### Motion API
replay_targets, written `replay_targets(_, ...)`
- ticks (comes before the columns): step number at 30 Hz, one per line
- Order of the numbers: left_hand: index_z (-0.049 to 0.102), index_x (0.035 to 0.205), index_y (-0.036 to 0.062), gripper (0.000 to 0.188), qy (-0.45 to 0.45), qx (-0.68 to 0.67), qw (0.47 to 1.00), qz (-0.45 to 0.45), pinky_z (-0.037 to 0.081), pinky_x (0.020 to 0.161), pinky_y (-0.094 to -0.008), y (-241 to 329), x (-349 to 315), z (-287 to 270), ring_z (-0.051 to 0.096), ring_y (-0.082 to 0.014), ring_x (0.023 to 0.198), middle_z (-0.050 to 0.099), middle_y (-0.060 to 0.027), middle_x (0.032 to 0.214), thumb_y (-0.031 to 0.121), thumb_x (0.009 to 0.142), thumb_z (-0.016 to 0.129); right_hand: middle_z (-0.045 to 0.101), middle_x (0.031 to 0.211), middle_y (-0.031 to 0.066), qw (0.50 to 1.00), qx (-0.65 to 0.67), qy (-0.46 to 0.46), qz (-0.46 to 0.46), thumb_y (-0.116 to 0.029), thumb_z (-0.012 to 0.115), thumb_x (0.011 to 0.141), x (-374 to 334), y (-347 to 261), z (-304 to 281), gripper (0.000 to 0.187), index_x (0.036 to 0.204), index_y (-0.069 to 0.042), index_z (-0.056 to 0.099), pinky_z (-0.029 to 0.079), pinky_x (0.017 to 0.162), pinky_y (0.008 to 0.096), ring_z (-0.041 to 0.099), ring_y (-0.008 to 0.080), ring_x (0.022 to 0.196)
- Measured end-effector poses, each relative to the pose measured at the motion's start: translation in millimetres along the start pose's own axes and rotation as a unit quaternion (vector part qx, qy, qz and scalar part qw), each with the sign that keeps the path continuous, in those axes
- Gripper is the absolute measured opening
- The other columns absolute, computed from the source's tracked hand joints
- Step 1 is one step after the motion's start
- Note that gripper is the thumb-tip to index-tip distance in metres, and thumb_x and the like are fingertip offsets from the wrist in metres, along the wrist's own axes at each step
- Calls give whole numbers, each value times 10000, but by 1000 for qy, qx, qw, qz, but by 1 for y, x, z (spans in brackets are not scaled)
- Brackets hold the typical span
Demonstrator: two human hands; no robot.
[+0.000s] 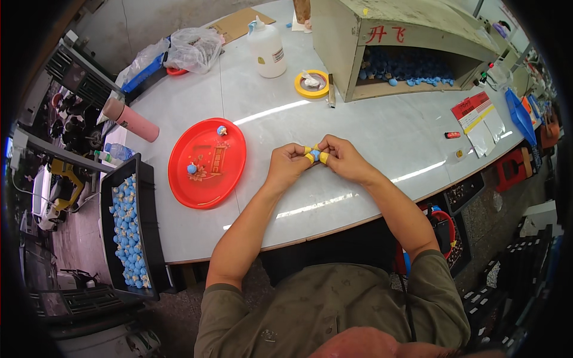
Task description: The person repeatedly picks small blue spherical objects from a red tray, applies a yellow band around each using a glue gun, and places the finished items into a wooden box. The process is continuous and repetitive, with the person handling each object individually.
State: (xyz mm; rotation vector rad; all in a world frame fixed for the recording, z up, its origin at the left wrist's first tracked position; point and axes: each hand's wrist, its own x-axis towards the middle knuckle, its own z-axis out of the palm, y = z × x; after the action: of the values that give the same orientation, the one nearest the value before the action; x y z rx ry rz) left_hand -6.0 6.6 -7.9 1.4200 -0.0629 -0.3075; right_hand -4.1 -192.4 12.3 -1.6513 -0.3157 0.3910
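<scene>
Over the middle of the table, my left hand [287, 164] and my right hand [347, 160] meet, thumbs and fingers pinched together around a small blue rounded piece [316, 156]. Yellow tape wraps several of the fingertips. Fingers cover most of the piece, so its full shape is hidden. To the left of my hands lies a round red plastic tray [208, 197] with a printed pattern. On it sit two small blue-and-white pieces, one near the far rim [222, 130] and another toward the left side [192, 169].
A black crate [156, 238] full of blue-and-cream pieces stands off the table's left edge. Behind are a pink bottle [132, 120], a white squeeze bottle [266, 51], yellow tape roll [310, 94] and a metal cabinet [334, 48] holding blue pieces. Papers [477, 122] lie right.
</scene>
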Motion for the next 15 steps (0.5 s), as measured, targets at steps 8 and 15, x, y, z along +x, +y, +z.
replay_targets(8, 635, 986, -67, 116, 4, 16, 1000, 2, 597, 807, -288, -1, 0, 0, 691, -173, 900, 674, -124, 1004, -54, 874, 661, 627, 867, 34, 1000, -16, -1, -8, 76, 552, 894, 1, 1, 1, 156, 1039, 20, 566, 461, 648, 221, 561, 55, 749)
replay_targets(15, 613, 1005, -76, 115, -3, -50, 999, -22, 611, 776, -292, 6, 0, 5, 723, -217, 866, 684, -153, 1001, -33, 897, 618, 630, 865, 45, 1000, 6, 16, -6, 58, 545, 876, 1, 1, 3, 179, 1050, 35, 577, 474, 638, 226, 569, 63, 729)
